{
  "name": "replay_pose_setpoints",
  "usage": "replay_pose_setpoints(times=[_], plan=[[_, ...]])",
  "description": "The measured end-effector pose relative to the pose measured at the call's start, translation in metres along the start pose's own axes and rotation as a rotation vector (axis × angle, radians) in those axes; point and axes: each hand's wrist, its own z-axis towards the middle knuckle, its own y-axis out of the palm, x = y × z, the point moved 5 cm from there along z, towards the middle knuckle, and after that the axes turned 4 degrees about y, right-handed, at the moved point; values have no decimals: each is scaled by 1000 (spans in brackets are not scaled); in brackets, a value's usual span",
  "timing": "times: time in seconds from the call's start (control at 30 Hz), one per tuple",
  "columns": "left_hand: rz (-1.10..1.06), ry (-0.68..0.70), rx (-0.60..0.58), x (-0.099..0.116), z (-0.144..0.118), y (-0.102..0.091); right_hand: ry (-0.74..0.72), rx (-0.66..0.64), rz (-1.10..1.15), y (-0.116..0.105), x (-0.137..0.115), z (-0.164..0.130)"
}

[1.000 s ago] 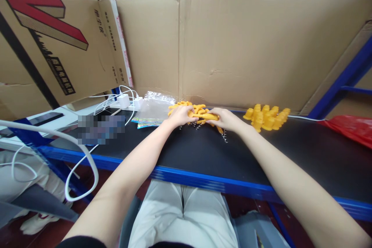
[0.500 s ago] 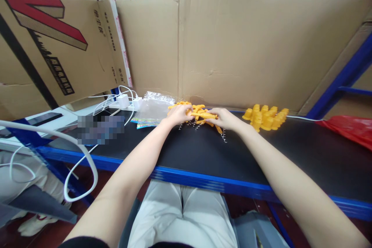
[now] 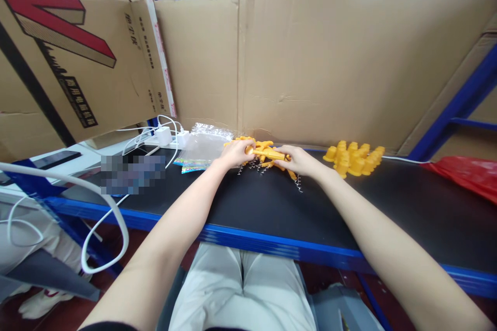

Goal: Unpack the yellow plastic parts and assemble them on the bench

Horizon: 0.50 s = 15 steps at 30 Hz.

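Both hands grip one yellow-orange plastic stick-like piece [image 3: 268, 154], held roughly level over the bench. At its left end, my left hand [image 3: 237, 152] is closed with the fingers pinching it. My right hand [image 3: 295, 159] closes on its right end. Beneath and behind the hands lies a pile of similar yellow-orange pieces [image 3: 265, 144], partly covered by the fingers. Thin silvery metal coils [image 3: 298, 184] stick out of the pile toward me. The exact kind of the held piece is too small to make out.
A cluster of yellow cup-shaped pieces [image 3: 355, 159] stands to the right on the black bench top [image 3: 272, 207]. Clear plastic bags [image 3: 204, 147] lie left of the pile. Farther left are chargers [image 3: 163, 136] and white cables; a red bag [image 3: 466, 173] lies far right. Cardboard [image 3: 310, 62] walls the back.
The held piece has turned slightly between my fingers, its right end a little lower. My hands stay nearly in place; the view has shifted slightly.
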Motion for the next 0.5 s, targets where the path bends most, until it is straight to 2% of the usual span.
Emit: replay_pose_setpoints(times=[0.2, 0.3, 0.37, 0.43, 0.5], plan=[[-12, 12, 48, -7, -2, -5, -52, 100, 139, -14, -18, -3], [-105, 53, 125, -4, -4, -7, -12, 180, 127, -23, -11, -2], [-141, 26, 147, -6, -5, -6, 101, 270, 50, -32, 8, -4], [-133, -3, 139, -10, -5, -2, 293, 365, -80, -41, 34, -10], [-110, 2, 128, -12, -4, 1, 486, 408, -226, -47, 60, -19]])
